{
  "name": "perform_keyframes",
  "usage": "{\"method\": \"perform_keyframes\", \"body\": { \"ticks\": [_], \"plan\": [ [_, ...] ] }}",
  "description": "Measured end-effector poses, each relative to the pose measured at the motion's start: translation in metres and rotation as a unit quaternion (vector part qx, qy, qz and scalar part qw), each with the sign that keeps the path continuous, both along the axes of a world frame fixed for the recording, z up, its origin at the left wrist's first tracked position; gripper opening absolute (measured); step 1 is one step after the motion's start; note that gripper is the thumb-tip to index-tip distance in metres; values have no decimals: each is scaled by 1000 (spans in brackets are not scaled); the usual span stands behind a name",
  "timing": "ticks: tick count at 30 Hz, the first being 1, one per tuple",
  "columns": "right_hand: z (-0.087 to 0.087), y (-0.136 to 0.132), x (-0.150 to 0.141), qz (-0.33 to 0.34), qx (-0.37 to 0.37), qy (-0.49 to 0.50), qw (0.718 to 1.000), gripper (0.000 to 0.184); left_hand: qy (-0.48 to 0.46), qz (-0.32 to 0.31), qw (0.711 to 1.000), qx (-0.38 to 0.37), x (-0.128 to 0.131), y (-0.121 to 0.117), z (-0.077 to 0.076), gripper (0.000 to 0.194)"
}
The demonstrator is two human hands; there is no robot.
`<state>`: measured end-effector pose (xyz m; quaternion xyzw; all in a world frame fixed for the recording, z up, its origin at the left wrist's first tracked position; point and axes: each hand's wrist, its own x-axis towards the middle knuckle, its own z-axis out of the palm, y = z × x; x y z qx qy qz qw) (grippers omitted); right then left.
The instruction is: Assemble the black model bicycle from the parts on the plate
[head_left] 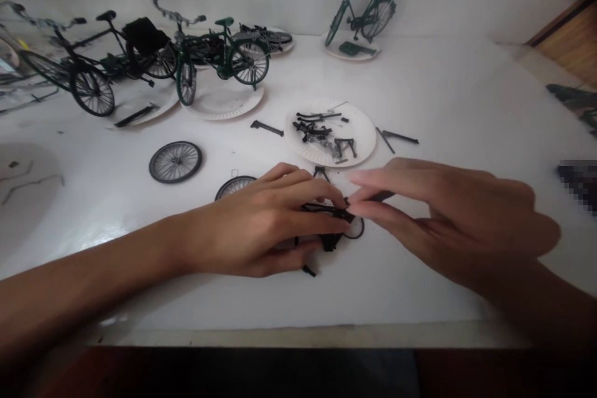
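On the white table lies a black model bicycle frame (332, 241), partly hidden under my left hand (275, 221). The fingers of that hand are closed on it, pressing it near the tabletop. From the right, my right hand (443, 217) pinches a small dark piece (383, 196) between thumb and forefinger, its tips meeting the frame's right end. What kind of piece it is, I cannot make out. A spoked wheel (236, 185) shows in part behind my left hand, and a second loose wheel (176, 161) lies flat farther left.
A paper plate (364, 143) with black and grey small parts stands beyond my hands, with thin black pieces (267, 128) beside it. Assembled model bicycles, one green (224, 53), one black (88, 68) and another green (361, 12), stand at the back. The table's front edge (280, 337) is near.
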<state>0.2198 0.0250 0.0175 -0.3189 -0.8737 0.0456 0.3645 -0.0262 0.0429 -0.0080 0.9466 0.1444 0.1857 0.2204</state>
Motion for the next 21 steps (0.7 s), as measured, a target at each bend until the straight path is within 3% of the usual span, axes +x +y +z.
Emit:
{"method": "perform_keyframes", "body": {
  "ticks": [3,7,8,11,13,14,18,21],
  "plan": [
    [-1,2,1,55,18,-6,998,30,-4,-2,1000,7,0,0,-1,40],
    [0,0,-1,-21,-4,-21,1000,6,0,-2,1000,1,0,-1,1,38],
    [-1,-1,-2,-34,-7,-21,999,10,0,1,1000,1,1,-1,1,37],
    [-8,1,-3,-9,4,-26,1000,21,-2,4,1000,2,1,-1,2,36],
    [-12,4,-1,18,7,-10,1000,10,-5,2,1000,1,2,-1,1,39],
    [-13,5,0,31,-9,5,999,5,-8,1,1000,0,1,-1,0,40],
    [-14,6,3,116,-127,29,985,20,-7,1,1000,-8,1,-1,0,41],
    [-16,5,7,123,-157,22,980,28,-1,6,1000,-8,1,-1,1,40]
  ]
}}
